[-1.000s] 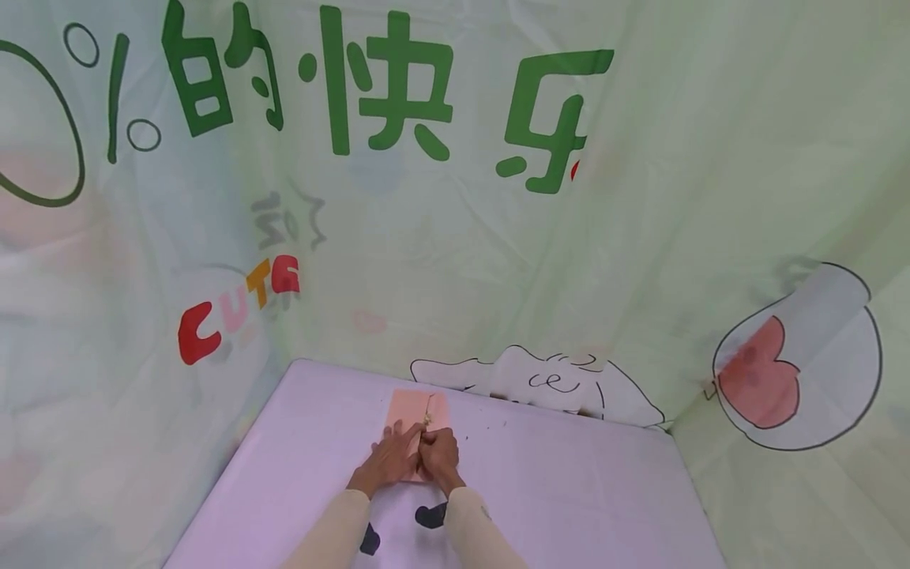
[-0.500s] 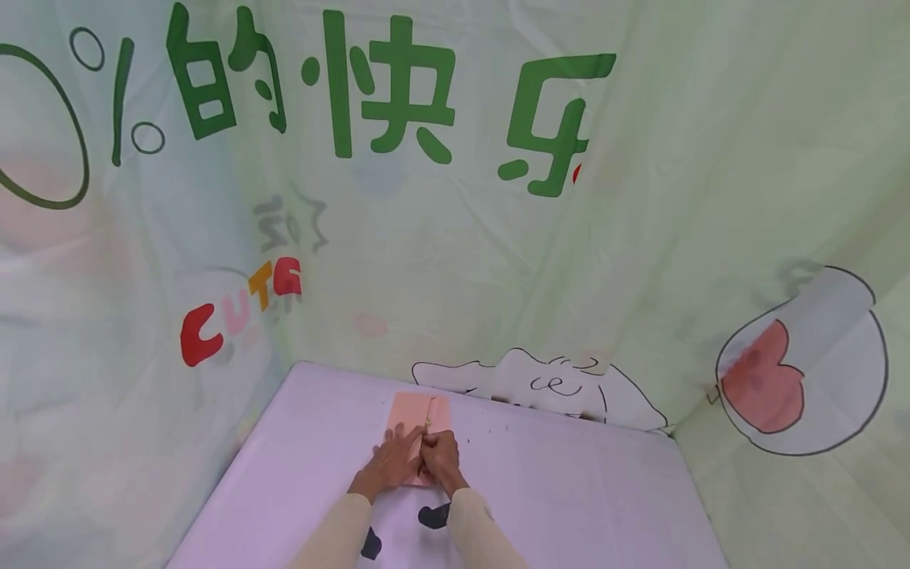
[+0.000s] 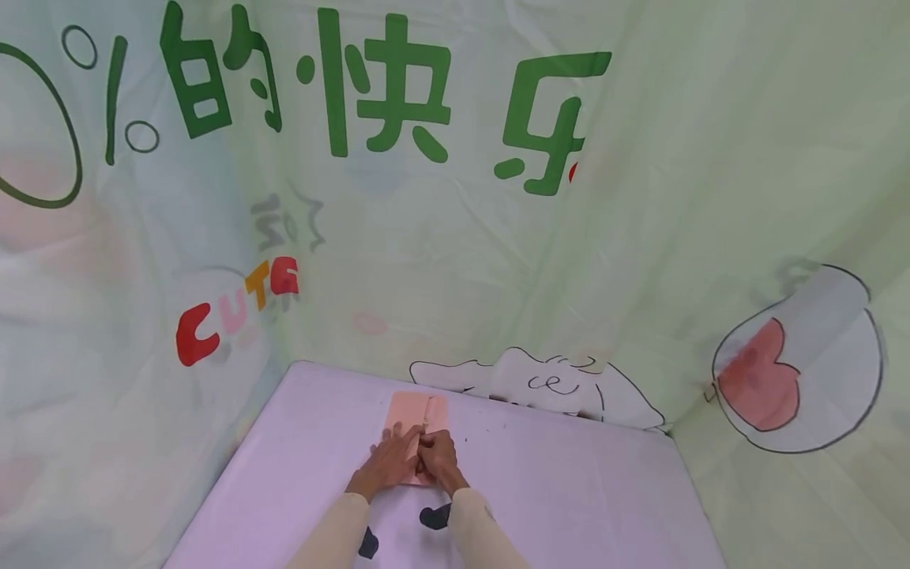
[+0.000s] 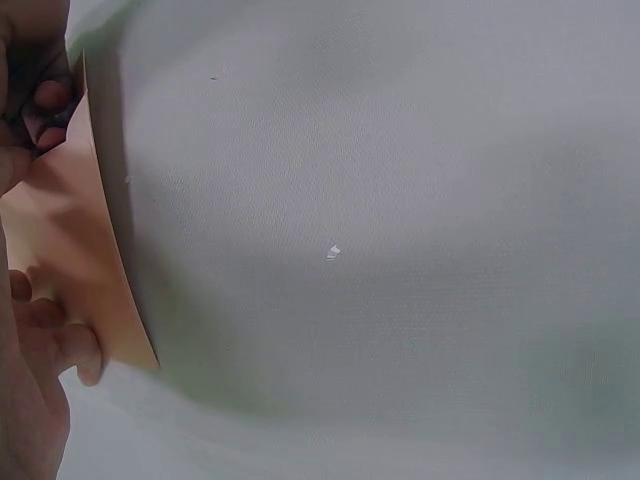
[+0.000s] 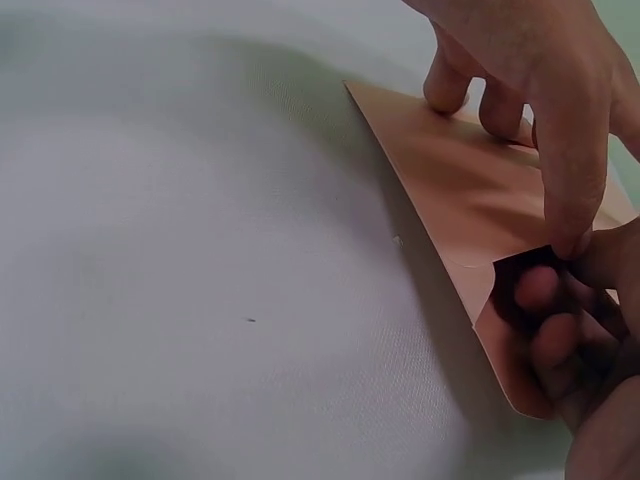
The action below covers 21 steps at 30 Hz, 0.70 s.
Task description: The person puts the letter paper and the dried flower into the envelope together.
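A flat pink paper envelope lies near the back edge of the table, with a lengthwise fold line on it. My left hand rests on its left part, fingers spread and pressing on the paper. The left index finger reaches over to the right thumb at the flap edge. My right hand pinches the envelope's flap, its other fingers curled under it. In the right wrist view the envelope has a raised edge with a dark opening where the right fingers sit. The right hand partly hides the pinched spot.
The pale lilac tabletop spreads around the envelope, with small dark specks to its right. Black printed shapes show near the sleeves. Printed cloth curtains enclose the table at the back and sides.
Both hands keep nearly the same place on the envelope. The small pale spot above the fingertips shows less than before. The head view has shifted slightly.
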Available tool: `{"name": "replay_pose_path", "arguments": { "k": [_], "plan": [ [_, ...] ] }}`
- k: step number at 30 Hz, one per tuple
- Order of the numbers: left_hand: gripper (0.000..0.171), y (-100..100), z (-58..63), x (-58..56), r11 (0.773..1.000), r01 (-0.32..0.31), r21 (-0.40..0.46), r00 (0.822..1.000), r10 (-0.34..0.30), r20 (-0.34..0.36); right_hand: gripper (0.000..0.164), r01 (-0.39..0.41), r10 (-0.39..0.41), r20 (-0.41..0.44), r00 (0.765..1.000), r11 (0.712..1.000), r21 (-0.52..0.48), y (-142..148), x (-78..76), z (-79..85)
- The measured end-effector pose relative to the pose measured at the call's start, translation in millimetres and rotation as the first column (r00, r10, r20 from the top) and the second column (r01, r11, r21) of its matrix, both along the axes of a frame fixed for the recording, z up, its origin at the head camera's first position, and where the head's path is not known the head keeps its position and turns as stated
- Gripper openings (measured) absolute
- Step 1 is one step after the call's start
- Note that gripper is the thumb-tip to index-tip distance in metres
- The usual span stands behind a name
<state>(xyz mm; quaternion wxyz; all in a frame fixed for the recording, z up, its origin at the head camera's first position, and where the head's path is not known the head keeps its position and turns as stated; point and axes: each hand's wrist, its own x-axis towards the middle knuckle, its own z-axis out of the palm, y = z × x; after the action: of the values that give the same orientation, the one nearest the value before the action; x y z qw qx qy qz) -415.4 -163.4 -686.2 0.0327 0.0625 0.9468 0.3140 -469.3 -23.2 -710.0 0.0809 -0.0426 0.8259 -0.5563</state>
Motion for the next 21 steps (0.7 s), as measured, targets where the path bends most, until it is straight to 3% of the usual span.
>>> {"name": "replay_pose_path", "arguments": {
  "k": [4,11,16,21],
  "plan": [
    [0.052,5,-0.9,-3.1,1.000,0.007,-0.006,1.000,-0.007,-0.003,0.018,-0.052,0.053,-0.026,0.998,0.998,0.034,10,-0.2,2.7],
    [0.054,-2,-5.6,-8.7,0.999,0.024,-0.034,0.999,-0.024,-0.024,0.021,-0.144,0.144,0.004,0.990,0.988,0.052,19,11.9,26.2],
    [0.055,-17,-4.5,-17.2,0.999,0.005,-0.038,1.000,-0.005,-0.004,0.030,-0.071,0.070,0.012,0.998,0.991,0.112,28,-1.8,30.1],
    [0.054,-37,-3.1,-15.8,0.998,-0.052,-0.039,0.999,0.053,0.004,0.032,0.011,-0.011,-0.004,1.000,0.987,0.158,39,-16.0,38.0]
  ]
}}
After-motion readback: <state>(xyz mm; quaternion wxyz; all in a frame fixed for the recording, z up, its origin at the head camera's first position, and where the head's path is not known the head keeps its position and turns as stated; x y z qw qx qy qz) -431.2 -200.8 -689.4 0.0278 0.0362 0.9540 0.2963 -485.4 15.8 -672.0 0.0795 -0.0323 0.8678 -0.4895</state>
